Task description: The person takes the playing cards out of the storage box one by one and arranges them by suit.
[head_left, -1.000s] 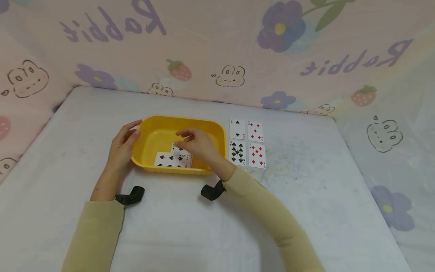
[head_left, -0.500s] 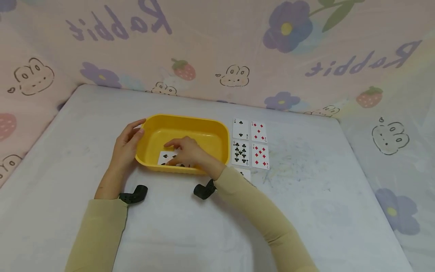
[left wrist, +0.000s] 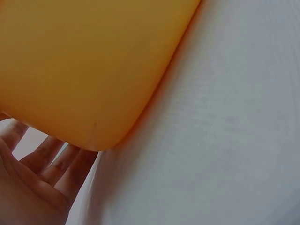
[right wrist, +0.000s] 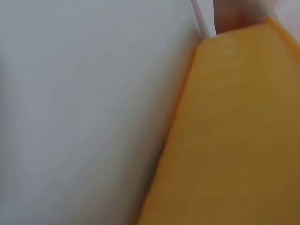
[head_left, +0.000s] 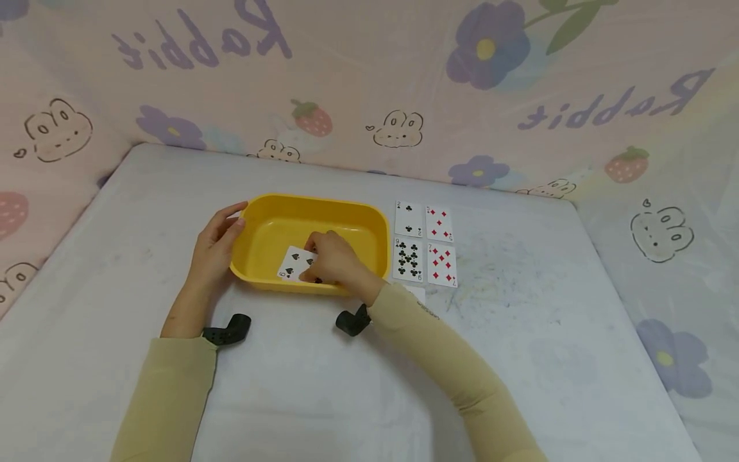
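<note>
A yellow basin [head_left: 314, 212] stands on the white table. At its left end my left hand [head_left: 213, 247] holds the rim, the thumb at the edge; in the left wrist view its fingers [left wrist: 56, 161] lie along the outer wall, tips hidden. Inside the basin, near the front wall, my right hand [head_left: 335, 260] pinches a six of spades playing card [head_left: 294, 260], which lies slanted and partly covered by the fingers. The right wrist view shows mostly the basin's outer wall [right wrist: 234, 122].
Right of the basin lie a two of clubs [head_left: 408, 219], a five of diamonds [head_left: 440, 223], a nine of clubs [head_left: 408, 260] and a seven of diamonds [head_left: 442, 265]. Another card [head_left: 417, 294] is partly hidden by the right forearm. A printed curtain [head_left: 346, 77] hangs behind the table.
My right hand reached down to the cards, took hold of the six of spades and turned it aslant, shifting slightly right. My left hand stays at the basin.
</note>
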{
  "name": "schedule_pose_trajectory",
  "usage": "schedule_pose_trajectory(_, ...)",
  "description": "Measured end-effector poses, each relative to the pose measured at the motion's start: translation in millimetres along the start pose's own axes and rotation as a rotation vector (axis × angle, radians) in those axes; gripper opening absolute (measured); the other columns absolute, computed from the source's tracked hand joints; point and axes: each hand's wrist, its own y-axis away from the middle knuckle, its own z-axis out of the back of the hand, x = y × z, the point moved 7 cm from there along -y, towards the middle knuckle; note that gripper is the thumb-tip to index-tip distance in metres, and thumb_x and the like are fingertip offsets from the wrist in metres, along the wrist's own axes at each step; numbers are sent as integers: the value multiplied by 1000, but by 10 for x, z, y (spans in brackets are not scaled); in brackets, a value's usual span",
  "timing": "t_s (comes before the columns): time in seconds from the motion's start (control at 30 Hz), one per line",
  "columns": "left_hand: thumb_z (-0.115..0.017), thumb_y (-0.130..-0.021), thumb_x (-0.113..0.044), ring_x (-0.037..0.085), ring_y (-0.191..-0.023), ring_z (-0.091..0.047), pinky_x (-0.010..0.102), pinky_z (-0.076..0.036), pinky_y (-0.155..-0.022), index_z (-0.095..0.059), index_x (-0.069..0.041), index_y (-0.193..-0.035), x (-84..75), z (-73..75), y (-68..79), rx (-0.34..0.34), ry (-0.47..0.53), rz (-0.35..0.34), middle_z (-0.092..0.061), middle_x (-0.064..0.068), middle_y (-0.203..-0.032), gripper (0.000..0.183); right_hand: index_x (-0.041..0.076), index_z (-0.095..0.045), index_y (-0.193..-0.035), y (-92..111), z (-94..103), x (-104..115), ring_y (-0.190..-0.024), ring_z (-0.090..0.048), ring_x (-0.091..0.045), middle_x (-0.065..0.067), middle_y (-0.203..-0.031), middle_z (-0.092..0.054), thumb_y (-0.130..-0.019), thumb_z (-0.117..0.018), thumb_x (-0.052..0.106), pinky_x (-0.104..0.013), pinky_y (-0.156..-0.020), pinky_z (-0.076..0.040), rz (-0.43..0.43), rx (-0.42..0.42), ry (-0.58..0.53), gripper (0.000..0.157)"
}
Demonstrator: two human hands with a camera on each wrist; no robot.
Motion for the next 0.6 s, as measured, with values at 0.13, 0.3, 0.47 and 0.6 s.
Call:
schedule_pose_trajectory(0.13,-41,-101,-43,11,-115,-44,30,-43,-103,-45,-30,-143,-2,1,-2,0,-5,-9,-46,10,-139,44,11,-60,-114,-16,101,-155,-94,-53,-19,-5,-111,-62,-78,-80,24,-27,-84,-45,-91,-66,-82,44)
schedule_pose_trajectory(0.3,-41,-101,-43,10,-114,-44,27,-43,-101,-45,-30,-143,-5,1,0,2,-9,-9,-46,10,-138,44,10,-57,-119,-23,232,-320,-93,-55,-20,-6,-110,-62,-84,-74,23,-28,-81,-47,-155,-185,-132,40)
schedule_pose_trajectory(0.47,-40,-101,-43,14,-114,-45,29,-43,-102,-44,-32,-143,-7,7,8,4,-13,9,-46,10,-138,44,8,-55,-123,6,365,-382,-94,-57,-21,-8,-115,-62,-92,-63,17,-28,-79,-50,-120,-304,-235,33)
schedule_pose_trajectory(0.6,-40,-101,-44,15,-115,-45,30,-43,-102,-43,-33,-143,-3,7,9,5,-14,15,-46,10,-137,44,6,-52,-126,43,465,-430,-98,-62,-23,-12,-118,-64,-94,-58,10,-28,-78,-53,-25,-357,-405,33)
